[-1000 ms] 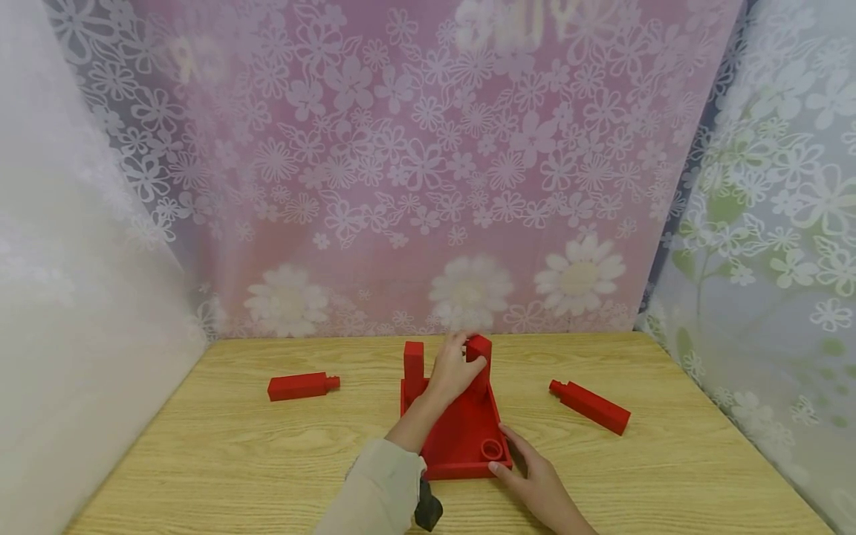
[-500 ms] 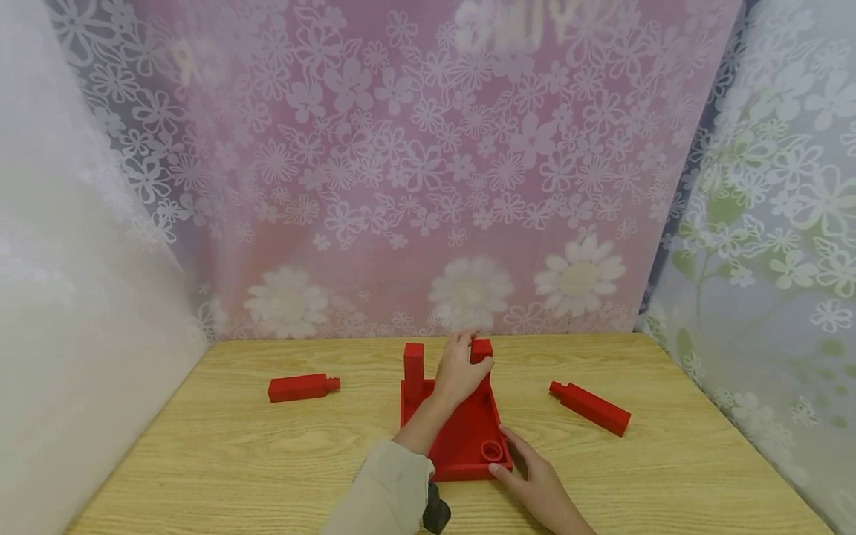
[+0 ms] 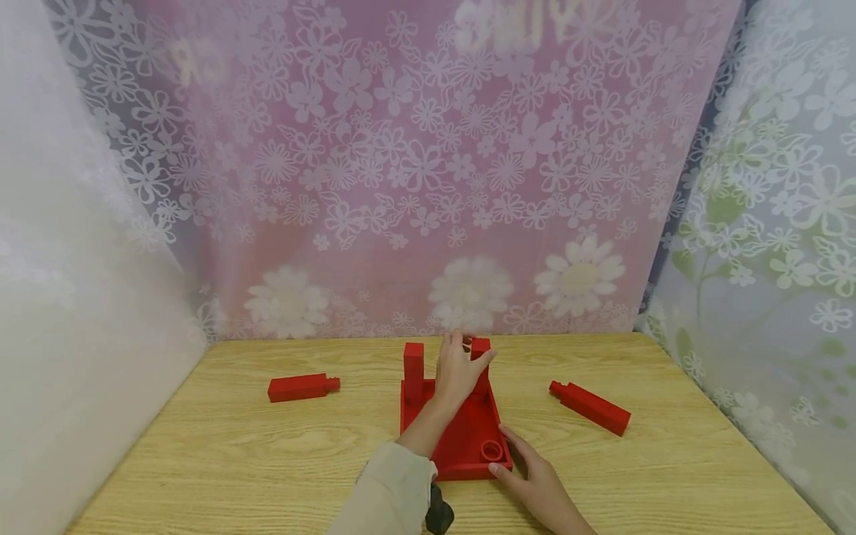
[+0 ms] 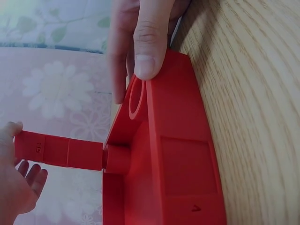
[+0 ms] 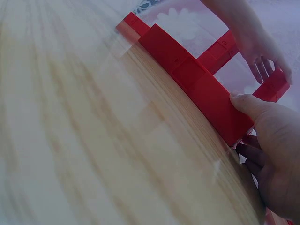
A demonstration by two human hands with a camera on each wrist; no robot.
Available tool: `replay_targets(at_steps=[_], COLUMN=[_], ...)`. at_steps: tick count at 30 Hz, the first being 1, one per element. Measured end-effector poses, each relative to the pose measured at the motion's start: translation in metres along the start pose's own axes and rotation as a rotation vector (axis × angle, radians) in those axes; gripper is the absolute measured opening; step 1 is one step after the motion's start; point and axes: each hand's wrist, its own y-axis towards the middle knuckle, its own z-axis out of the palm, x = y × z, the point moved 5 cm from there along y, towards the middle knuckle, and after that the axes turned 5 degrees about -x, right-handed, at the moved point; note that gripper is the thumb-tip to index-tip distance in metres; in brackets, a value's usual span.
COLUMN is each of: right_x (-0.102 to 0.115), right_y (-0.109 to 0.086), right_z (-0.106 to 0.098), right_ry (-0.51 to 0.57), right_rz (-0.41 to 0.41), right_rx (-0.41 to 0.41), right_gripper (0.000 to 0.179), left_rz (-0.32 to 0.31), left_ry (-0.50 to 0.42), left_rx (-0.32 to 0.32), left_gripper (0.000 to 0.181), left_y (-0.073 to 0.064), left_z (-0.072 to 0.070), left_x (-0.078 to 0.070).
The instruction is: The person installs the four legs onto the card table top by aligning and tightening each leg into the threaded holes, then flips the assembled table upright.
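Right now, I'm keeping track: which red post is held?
The upright post at the tray's far right corner; the other upright post and both lying posts aren't held.

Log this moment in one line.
Left hand: grips far-right post | Right hand: holds tray at near-right corner | Far-left post: upright | Table: two loose posts

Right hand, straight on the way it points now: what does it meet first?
The right hand would meet the red tray first, at its near right corner. It already touches it there; how far the fingers reach underneath is unclear.
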Motion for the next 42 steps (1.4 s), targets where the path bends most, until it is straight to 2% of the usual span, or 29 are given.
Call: replay_targets(at_steps=[10, 15, 19, 23, 26, 31, 36, 42], right_x=[0.002, 0.002, 0.002, 0.002, 0.001, -0.001, 0.001, 0.0], right_y=[-0.001, 0.0, -0.001, -0.001, 0.0, 0.001, 0.0, 0.0], right_z=[-0.001, -0.001, -0.001, -0.001, 0.0, 0.001, 0.001, 0.0], right_ry=[-0.003, -0.002, -0.004, -0.003, -0.008, -0.005, -0.012, -0.002], right_rz=[0.005, 0.008, 0.007, 0.01, 0.008, -0.002, -0.002, 0.012], right_rx=[-0.001, -0.002, -0.001, -0.003, -0.005, -0.006, -0.005, -0.006], right_gripper=[0.069, 0.069, 0.069, 0.069, 0.069, 0.069, 0.069, 0.07], left_rz=[0.033, 0.048, 0.04, 0.018, -0.014, -0.046, -0.058, -0.004], left_ry=[-0.03, -0.016, 0.023, 0.059, 0.067, 0.067, 0.028, 0.001], left_rx=[0.088, 0.095, 0.076, 0.02, -0.026, -0.077, -0.066, -0.041], left_gripper=[0.03, 0.028, 0.028, 0.037, 0.045, 0.042, 0.038, 0.033], left_y=[0.0, 0.001, 0.0, -0.003, -0.004, -0.005, -0.005, -0.004], left_z=[-0.002, -0.001, 0.001, 0.001, 0.003, 0.005, 0.005, 0.003], left_x=[-0.003, -0.005, -0.008, -0.011, -0.011, -0.006, -0.001, -0.002])
